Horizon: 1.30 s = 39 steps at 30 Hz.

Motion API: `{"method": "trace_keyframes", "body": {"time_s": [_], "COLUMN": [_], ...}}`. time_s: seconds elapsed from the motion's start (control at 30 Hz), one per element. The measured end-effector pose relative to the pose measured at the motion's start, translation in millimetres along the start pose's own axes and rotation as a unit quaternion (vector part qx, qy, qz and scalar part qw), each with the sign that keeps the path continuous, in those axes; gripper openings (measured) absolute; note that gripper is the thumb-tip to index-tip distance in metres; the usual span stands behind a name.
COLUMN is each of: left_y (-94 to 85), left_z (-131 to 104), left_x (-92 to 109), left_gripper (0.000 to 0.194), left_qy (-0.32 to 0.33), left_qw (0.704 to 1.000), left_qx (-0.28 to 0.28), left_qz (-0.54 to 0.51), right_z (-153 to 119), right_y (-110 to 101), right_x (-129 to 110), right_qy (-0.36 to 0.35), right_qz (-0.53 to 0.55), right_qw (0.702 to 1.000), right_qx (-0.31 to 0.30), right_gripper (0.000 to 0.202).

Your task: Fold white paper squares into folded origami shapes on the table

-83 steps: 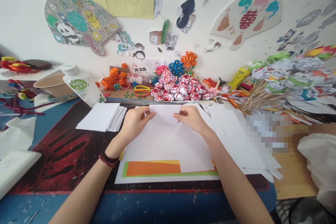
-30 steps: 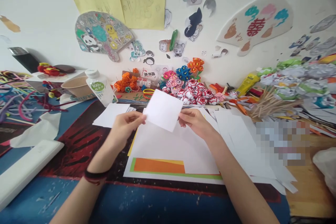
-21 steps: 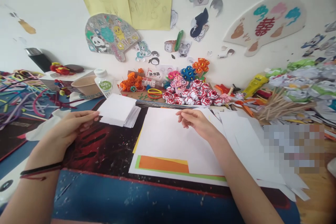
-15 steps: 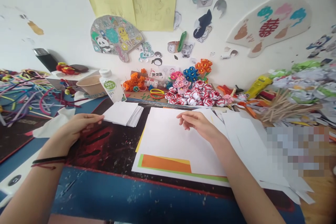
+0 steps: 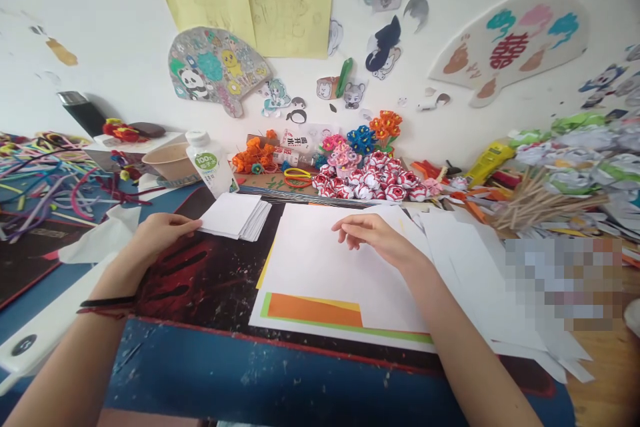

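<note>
A stack of small white paper squares (image 5: 233,215) lies left of centre on the dark mat (image 5: 220,280). My left hand (image 5: 163,235) touches the stack's left corner, its thumb and fingers pressed together there. Over the large white sheets (image 5: 320,267) hovers my right hand (image 5: 367,235), fingers loosely curved and apart, holding nothing. Orange paper (image 5: 315,310) with green and yellow edges lies on the near part of those sheets. More white sheets (image 5: 470,273) spread out to the right.
A white glue bottle (image 5: 210,163) and a bowl (image 5: 170,161) stand behind the stack. Paper flowers (image 5: 375,177) line the wall. Wooden sticks (image 5: 545,203) lie at the right, coloured strips (image 5: 65,180) at the left. A long white device (image 5: 50,327) is beside my left forearm.
My left forearm has shifted slightly right, uncovering more of the white device, while its fingers remain by the stack's corner. My right hand has barely moved. The view has shifted slightly.
</note>
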<state>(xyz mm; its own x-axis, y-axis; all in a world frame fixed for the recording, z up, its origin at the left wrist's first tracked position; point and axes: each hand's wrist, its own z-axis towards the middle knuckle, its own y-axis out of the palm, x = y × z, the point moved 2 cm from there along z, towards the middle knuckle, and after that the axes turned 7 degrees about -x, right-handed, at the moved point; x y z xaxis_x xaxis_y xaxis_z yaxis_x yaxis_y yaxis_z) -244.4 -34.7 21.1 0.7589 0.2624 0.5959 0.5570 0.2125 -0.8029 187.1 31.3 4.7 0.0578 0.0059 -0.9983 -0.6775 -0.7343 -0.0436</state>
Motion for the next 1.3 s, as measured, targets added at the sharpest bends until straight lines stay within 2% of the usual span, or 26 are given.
{"method": "trace_keyframes", "body": {"time_s": [0.07, 0.1, 0.2, 0.3, 0.37, 0.43, 0.47, 0.53, 0.57, 0.63, 0.73, 0.9, 1.0, 1.03, 1.1, 1.13, 1.17, 1.23, 1.3], "left_y": [-1.7, -3.3, -8.0, -2.7, 12.1, 38.2, 55.5, 94.1, 113.3, 147.2, 179.3, 199.8, 206.5, 207.7, 207.8, 207.4, 207.7, 211.7, 218.3], "left_z": [-0.1, -1.0, -8.2, -20.3, -28.8, -36.3, -39.7, -44.8, -46.2, -46.5, -43.1, -44.0, -49.6, -51.6, -55.6, -58.3, -61.9, -69.5, -73.7], "left_x": [1.1, 2.8, 15.9, 46.5, 76.9, 111.2, 128.2, 157.0, 167.8, 183.6, 198.4, 215.8, 223.1, 224.9, 229.1, 231.8, 234.6, 237.9, 237.3], "left_gripper": [0.044, 0.045, 0.044, 0.037, 0.033, 0.029, 0.028, 0.03, 0.033, 0.039, 0.039, 0.034, 0.032, 0.031, 0.027, 0.028, 0.033, 0.054, 0.077], "left_qy": [-0.039, -0.049, -0.047, -0.026, 0.009, 0.071, 0.113, 0.149, 0.13, 0.072, 0.02, 0.029, 0.042, 0.053, 0.134, 0.206, 0.288, 0.425, 0.475], "left_qw": [0.994, 0.987, 0.969, 0.959, 0.967, 0.981, 0.984, 0.964, 0.948, 0.909, 0.871, 0.858, 0.865, 0.875, 0.913, 0.926, 0.924, 0.883, 0.847], "left_qx": [-0.038, -0.037, 0.036, 0.079, 0.06, -0.007, -0.07, -0.218, -0.282, -0.374, -0.413, -0.433, -0.43, -0.415, -0.343, -0.295, -0.246, -0.185, -0.188], "left_qz": [0.098, 0.147, 0.241, 0.271, 0.248, 0.181, 0.121, -0.013, -0.07, -0.171, -0.266, -0.275, -0.255, -0.243, -0.175, -0.118, -0.051, 0.076, 0.149], "right_z": [-0.3, -0.2, 0.4, -0.9, -3.8, -7.4, -8.8, -10.0, -9.7, -8.3, -5.0, 0.4, 0.8, 0.5, -0.6, -1.3, -2.1, -3.9, -5.9], "right_y": [0.3, 0.4, -2.6, -14.9, -27.4, -40.3, -46.0, -54.2, -56.3, -56.8, -51.5, -42.3, -40.3, -40.2, -40.8, -41.6, -42.7, -46.3, -51.0], "right_x": [-0.3, -0.4, 0.0, 0.4, 1.8, 5.2, 7.7, 13.7, 17.0, 23.5, 31.4, 39.2, 40.6, 40.4, 39.2, 38.4, 37.4, 35.4, 33.7], "right_qy": [0.003, 0.005, -0.005, -0.053, -0.096, -0.123, -0.128, -0.116, -0.103, -0.064, -0.012, -0.023, -0.032, -0.034, -0.035, -0.034, -0.033, -0.03, -0.032], "right_qz": [-0.002, -0.002, 0.016, 0.078, 0.127, 0.171, 0.192, 0.236, 0.257, 0.281, 0.273, 0.246, 0.233, 0.236, 0.255, 0.267, 0.281, 0.307, 0.33], "right_qw": [1.0, 1.0, 0.999, 0.979, 0.944, 0.901, 0.881, 0.851, 0.84, 0.823, 0.803, 0.784, 0.782, 0.782, 0.781, 0.779, 0.777, 0.773, 0.767], "right_qx": [-0.001, 0.001, 0.044, 0.178, 0.288, 0.38, 0.414, 0.454, 0.466, 0.49, 0.53, 0.57, 0.577, 0.575, 0.569, 0.566, 0.562, 0.555, 0.549], "right_gripper": [0.034, 0.034, 0.032, 0.03, 0.028, 0.024, 0.022, 0.018, 0.017, 0.014, 0.01, 0.015, 0.016, 0.016, 0.015, 0.014, 0.013, 0.012, 0.012]}}
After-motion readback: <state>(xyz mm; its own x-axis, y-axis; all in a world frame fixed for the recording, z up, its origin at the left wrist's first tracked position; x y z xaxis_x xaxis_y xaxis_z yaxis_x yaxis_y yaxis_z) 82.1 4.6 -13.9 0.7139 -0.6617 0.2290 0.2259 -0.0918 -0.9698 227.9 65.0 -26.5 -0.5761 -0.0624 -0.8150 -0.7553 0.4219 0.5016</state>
